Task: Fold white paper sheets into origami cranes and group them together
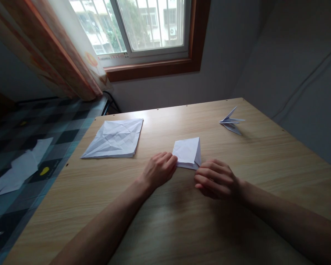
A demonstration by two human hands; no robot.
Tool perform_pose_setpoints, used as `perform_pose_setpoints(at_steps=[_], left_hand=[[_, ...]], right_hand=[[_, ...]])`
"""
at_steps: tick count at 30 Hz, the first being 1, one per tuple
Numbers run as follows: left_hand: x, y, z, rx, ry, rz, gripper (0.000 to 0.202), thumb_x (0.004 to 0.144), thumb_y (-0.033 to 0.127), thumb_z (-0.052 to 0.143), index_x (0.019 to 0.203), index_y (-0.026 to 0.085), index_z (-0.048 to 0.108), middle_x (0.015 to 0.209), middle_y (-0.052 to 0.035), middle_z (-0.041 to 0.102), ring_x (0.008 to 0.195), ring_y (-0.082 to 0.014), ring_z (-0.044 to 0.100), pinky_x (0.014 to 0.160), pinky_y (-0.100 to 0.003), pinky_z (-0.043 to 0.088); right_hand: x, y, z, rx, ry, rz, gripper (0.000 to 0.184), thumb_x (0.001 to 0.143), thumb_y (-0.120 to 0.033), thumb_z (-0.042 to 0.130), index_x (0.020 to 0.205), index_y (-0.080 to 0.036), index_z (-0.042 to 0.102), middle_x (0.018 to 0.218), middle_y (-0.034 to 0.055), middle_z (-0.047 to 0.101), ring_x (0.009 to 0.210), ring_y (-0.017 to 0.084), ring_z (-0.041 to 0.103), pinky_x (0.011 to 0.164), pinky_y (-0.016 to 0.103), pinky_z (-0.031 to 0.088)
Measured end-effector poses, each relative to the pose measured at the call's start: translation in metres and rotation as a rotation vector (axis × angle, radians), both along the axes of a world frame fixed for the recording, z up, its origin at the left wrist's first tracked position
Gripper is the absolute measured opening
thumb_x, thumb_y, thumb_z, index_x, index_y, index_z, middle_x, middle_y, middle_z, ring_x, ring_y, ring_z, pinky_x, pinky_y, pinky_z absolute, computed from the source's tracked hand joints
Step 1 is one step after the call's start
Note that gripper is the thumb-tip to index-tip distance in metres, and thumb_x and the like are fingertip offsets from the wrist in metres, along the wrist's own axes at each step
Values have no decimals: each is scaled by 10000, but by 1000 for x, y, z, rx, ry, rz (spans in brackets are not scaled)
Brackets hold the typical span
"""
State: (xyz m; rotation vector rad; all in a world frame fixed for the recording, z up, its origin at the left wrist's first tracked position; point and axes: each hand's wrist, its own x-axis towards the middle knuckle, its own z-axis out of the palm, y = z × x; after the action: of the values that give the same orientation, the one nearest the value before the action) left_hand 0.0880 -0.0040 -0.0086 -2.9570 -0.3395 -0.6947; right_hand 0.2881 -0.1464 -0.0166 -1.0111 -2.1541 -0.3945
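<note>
A small piece of folded white paper [185, 150] stands between my hands over the wooden table [160, 235], its right side opened into a triangular flap. My left hand [160, 168] is closed, with thumb and fingers pinching the paper's lower left corner. At its lower right corner, my right hand [216, 179] is curled with the fingertips against the edge. The fingers of that hand hide part of the corner.
Creased square sheets of white paper [114, 138] lie at the table's far left. A folded paper figure [231, 120] with pointed flaps rests at the far right. Left of the table, paper pieces [22, 167] lie on a checked cloth [71, 117]. A window [154, 25] is behind.
</note>
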Motion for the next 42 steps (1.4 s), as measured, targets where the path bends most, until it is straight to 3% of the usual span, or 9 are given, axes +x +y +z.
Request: perform_pose_setpoints(at_steps=[8, 16, 22, 25, 28, 32, 36, 39, 42], left_hand=[[1, -2, 1, 16, -6, -6, 229, 951, 190, 410, 747, 184, 514, 698, -19, 559, 629, -146, 524, 580, -276, 382], [2, -5, 6, 186, -75, -79, 191, 943, 263, 491, 776, 182, 537, 699, -14, 577, 634, -151, 511, 601, -300, 370], [2, -6, 7, 233, -144, -99, 106, 927, 238, 519, 836, 189, 543, 705, -10, 589, 649, -150, 527, 616, -306, 376], [0, -4, 4, 230, -188, -112, 49, 916, 176, 510, 917, 200, 553, 871, -44, 636, 763, -168, 575, 685, -319, 433], [0, -2, 0, 292, -216, -150, 245, 896, 138, 533, 1089, 287, 558, 1162, -55, 609, 1042, -215, 578, 826, -369, 477], [0, -2, 3, 238, -137, -148, 365, 873, 160, 595, 1201, 316, 554, 1406, -73, 482, 1365, -303, 358, 1036, -481, 409], [-1, 2, 7, 154, -96, -113, 271, 842, 324, 660, 1102, 257, 618, 1534, -85, 334, 1440, -380, 207, 1128, -583, 278], [-3, 9, 6, 155, -107, -139, 356, 815, 470, 677, 1056, 214, 627, 1580, -115, 225, 1436, -410, 209, 1139, -601, 248], [-3, 15, 4, 125, -106, -168, 287, 823, 442, 684, 984, 209, 635, 1585, -103, 224, 1435, -376, 239, 1143, -573, 274]], right_hand=[[-8, 29, -4, -375, -118, -206, 374, 960, -405, 487, 1114, -98, 635, 1073, 200, 682, 976, 305, 634, 835, 433, 515], [-9, 37, -1, -516, -77, -172, 507, 875, -447, 620, 1272, -139, 559, 1355, 193, 552, 1277, 364, 472, 1053, 539, 379], [-11, 40, 2, -566, -127, -190, 482, 840, -510, 647, 1156, -149, 607, 1236, 188, 609, 1175, 372, 530, 1012, 546, 401], [-11, 40, 0, -543, -126, -194, 486, 848, -501, 634, 1173, -142, 591, 1209, 184, 608, 1144, 357, 532, 998, 537, 405], [-11, 40, -1, -519, -77, -168, 417, 876, -431, 607, 1186, -152, 586, 1203, 160, 608, 1145, 332, 523, 1005, 511, 399], [-7, 39, -1, -527, -32, -106, 358, 889, -385, 608, 1181, -178, 596, 1227, 138, 598, 1179, 313, 503, 1031, 495, 384], [-1, 40, -1, -574, -14, -71, 367, 888, -364, 620, 1210, -192, 579, 1274, 143, 573, 1184, 305, 495, 1001, 492, 419], [4, 40, 0, -603, -6, -42, 372, 896, -363, 610, 1220, -183, 579, 1284, 155, 566, 1186, 304, 493, 991, 489, 431], [8, 41, 1, -606, 5, -1, 361, 892, -351, 613, 1206, -174, 603, 1315, 170, 550, 1195, 310, 494, 995, 485, 433]])
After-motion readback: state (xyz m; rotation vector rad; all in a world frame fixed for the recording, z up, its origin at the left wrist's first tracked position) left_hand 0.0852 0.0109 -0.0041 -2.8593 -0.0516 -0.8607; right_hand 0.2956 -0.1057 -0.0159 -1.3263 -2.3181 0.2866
